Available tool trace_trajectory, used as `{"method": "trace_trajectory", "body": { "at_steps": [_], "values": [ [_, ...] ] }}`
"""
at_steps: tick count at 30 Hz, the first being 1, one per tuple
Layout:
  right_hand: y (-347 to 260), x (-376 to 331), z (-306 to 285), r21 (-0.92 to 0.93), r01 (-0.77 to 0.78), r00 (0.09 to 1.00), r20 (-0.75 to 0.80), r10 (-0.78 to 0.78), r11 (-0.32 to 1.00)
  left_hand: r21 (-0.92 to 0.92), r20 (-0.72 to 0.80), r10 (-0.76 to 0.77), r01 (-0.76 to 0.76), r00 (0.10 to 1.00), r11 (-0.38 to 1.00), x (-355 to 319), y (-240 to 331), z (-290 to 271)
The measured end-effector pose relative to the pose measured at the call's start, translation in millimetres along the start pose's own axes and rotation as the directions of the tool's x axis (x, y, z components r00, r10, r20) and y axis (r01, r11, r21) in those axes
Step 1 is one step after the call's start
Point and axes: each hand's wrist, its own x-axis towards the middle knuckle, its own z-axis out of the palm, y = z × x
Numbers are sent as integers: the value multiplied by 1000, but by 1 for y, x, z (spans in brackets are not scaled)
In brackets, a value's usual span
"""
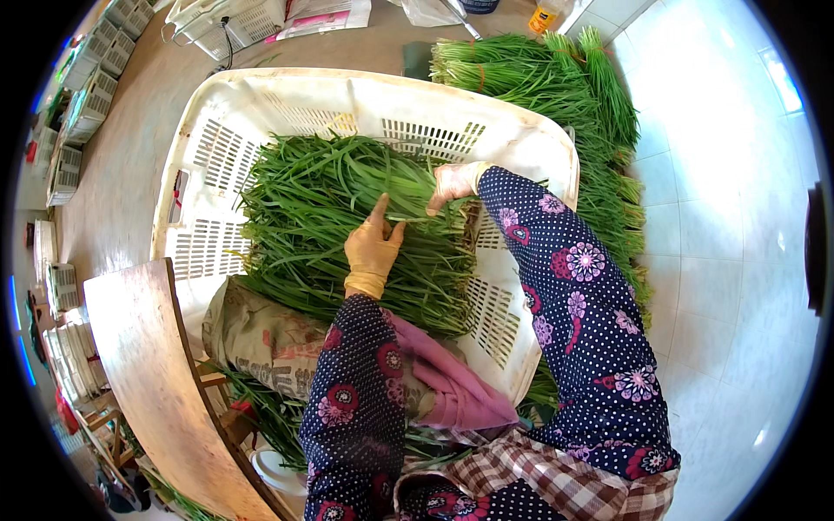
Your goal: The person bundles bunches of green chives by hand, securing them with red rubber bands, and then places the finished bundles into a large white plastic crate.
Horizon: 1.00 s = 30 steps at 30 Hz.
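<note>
A thick pile of garlic chives [321, 213] lies in a large white plastic crate [530, 156]. Their leaf tips point left and their pale stem ends lie to the right. My right hand [456, 184], in a pale yellowish glove, closes on the stem ends of a bunch of chives at the pile's upper right. Just left of it and nearer me, my left hand [373, 247], gloved too, rests over the leaves. Its index finger is stretched out and its thumb stands apart. The fingers beneath this palm are partly hidden.
Bundled chives [556, 104] are stacked right of the crate, beside a pale tiled wall [704, 226]. A printed sack [269, 334] and pink cloth [452, 382] lie at the near side. A curved wooden board [143, 347] stands left. Another white crate [239, 22] sits behind.
</note>
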Motion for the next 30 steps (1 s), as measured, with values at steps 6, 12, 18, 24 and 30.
{"method": "trace_trajectory", "body": {
  "at_steps": [6, 12, 18, 24, 30],
  "values": [
    [-4, -5, -5, 49, 66, 989, -133, -59, 997, 310, 273, 74, -160, 959, 937, -11, -17, 35],
    [-13, -14, -18, 80, 75, 994, -88, -68, 994, 239, -18, 244, -233, 970, 943, 1, -9, 27],
    [-10, -5, 10, -175, -75, 958, -285, 23, 982, -86, 16, -44, 45, 999, 995, -5, -8, 29],
    [-47, -24, 37, -342, -223, 892, -448, 50, 913, -658, 668, -230, 707, 707, 259, 0, 7, 9],
    [-92, -42, 124, -529, -171, 811, -554, -186, 831, -712, 632, -133, 505, 763, -488, -19, 37, 17]
  ]
}}
